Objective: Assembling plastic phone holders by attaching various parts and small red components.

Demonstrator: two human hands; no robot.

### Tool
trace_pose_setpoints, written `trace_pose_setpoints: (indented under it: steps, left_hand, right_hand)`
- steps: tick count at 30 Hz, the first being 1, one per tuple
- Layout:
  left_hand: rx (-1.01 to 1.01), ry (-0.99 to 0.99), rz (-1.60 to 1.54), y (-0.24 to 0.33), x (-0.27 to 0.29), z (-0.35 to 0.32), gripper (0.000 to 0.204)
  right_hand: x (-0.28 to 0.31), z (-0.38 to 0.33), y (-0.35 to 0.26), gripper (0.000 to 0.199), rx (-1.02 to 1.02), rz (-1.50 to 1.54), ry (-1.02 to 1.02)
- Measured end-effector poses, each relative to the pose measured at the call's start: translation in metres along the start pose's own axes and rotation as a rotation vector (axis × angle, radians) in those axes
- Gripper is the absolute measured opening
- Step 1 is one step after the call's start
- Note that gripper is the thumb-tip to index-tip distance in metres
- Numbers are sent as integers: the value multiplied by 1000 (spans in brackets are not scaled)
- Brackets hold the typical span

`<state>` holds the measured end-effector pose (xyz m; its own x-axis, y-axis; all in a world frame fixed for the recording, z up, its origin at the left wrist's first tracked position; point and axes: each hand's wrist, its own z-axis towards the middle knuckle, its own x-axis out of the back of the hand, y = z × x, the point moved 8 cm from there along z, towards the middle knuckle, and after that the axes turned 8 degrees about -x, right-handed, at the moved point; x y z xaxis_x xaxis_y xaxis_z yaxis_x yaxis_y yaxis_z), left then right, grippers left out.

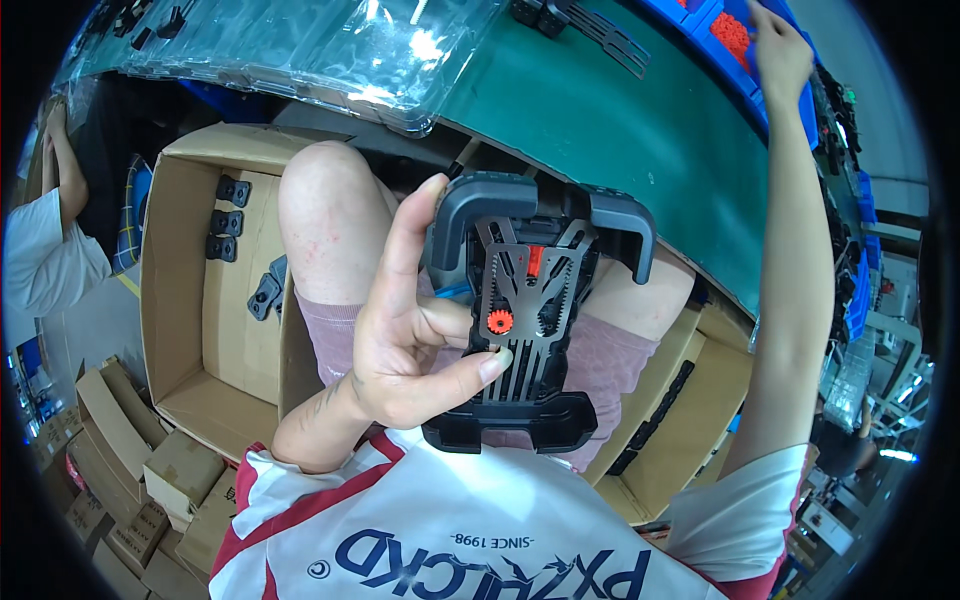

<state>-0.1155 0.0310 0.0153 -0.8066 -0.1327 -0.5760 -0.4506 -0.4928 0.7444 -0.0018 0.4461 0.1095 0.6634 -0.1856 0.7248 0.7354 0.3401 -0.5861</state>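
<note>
In front of my lap, my left hand (405, 345) grips a black phone holder (525, 375), thumb across its face and index finger up its side. Its open back shows a grey slotted metal plate (515, 270) between two curved clamp arms. A small red gear (499, 321) sits at the plate's left side, and a red slider piece (535, 262) near its top. My right hand (784, 58) is stretched out to the far right, over a blue bin (700, 45) holding a heap of small red parts (731, 40). Its fingers are smeared and partly cut off by the frame's top.
A green work table (600, 130) spans the far side, with clear plastic trays (330, 50) and a black part with metal prongs (610, 42). Cardboard boxes (215, 390) holding black parts flank my legs. Another person (55, 235) sits at the far left.
</note>
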Motion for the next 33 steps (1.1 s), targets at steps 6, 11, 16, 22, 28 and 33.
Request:
trace_pose_setpoints:
  steps: [6, 11, 16, 22, 28, 33]
  left_hand:
    - [-48, -48, 42, 4, 5, -6, 101]
    - [13, -30, 36, 0, -1, -3, 100]
    - [74, 13, 40, 0, -8, -1, 100]
    - [175, 12, 37, -4, -14, 0, 101]
    - [185, -37, 36, -9, -22, -1, 99]
    - [190, 50, 11, -10, -32, -1, 97]
  right_hand:
    - [21, -93, 1, 33, -134, 1006, -286]
    - [32, -192, 7, 24, -364, 1018, -488]
    - [34, -254, 23, 23, -384, 1142, -650]
    - [39, -298, -8, 21, -404, 1055, -668]
    - [42, -314, -28, 28, -295, 1077, -738]
    - [45, -312, -48, 29, 24, 1022, -742]
